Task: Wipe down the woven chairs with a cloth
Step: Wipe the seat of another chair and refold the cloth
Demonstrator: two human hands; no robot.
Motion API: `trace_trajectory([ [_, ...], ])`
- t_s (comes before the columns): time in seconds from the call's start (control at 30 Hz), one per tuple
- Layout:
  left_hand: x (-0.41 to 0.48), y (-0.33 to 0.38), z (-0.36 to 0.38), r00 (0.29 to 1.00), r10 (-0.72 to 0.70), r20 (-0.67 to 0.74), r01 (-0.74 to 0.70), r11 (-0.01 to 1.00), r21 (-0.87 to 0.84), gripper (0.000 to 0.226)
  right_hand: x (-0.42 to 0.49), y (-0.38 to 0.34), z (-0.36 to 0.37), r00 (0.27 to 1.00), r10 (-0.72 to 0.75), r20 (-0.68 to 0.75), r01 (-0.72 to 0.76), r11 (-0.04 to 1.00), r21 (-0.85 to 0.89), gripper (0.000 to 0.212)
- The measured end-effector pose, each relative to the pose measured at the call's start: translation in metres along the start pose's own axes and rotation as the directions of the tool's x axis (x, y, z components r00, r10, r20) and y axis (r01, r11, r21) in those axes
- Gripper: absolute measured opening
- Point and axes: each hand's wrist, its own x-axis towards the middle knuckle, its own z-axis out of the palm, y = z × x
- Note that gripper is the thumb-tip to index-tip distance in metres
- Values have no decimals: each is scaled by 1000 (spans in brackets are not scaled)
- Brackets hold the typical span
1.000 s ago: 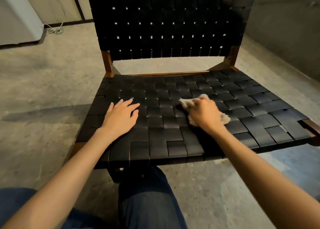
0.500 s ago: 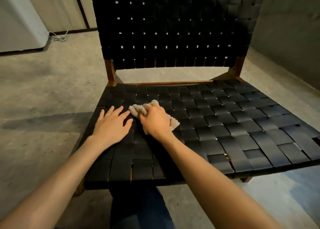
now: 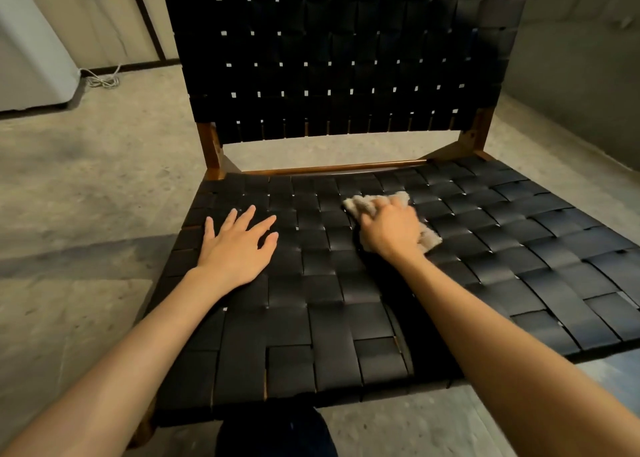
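Here, right hand (image 3: 391,230) grips beige cloth (image 3: 374,203) on the black woven chair (image 3: 485,256) seat, frame center. Left hand (image 3: 237,245) lies flat, fingers spread, center left.

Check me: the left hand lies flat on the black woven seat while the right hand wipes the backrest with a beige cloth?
Not the backrest. The head view shows the right hand pressing the beige cloth onto the woven seat; the backrest is untouched. The left hand does lie flat on the seat.
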Motion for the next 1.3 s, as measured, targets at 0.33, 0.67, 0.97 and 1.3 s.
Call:
trace_trajectory([
  [0.33, 8, -11, -4, 998, -58, 11, 57, 995, 81, 53, -5, -99, 45, 939, -341, 36, 337, 938, 86, 39],
  [0.67, 46, -8, 5, 1000, -31, -7, 31, 998, 52, 54, 59, 32, 3, 998, -1, -69, -9, 989, -148, 35],
  [0.97, 46, -11, 12, 998, -25, -59, 30, 996, 89, 55, 53, -123, 70, 937, -339, 79, 320, 929, 187, 36],
  [1.3, 49, -10, 15, 995, -37, -89, 44, 996, 78, 55, 111, -64, 68, 963, -267, -32, 268, 963, 23, 28],
])
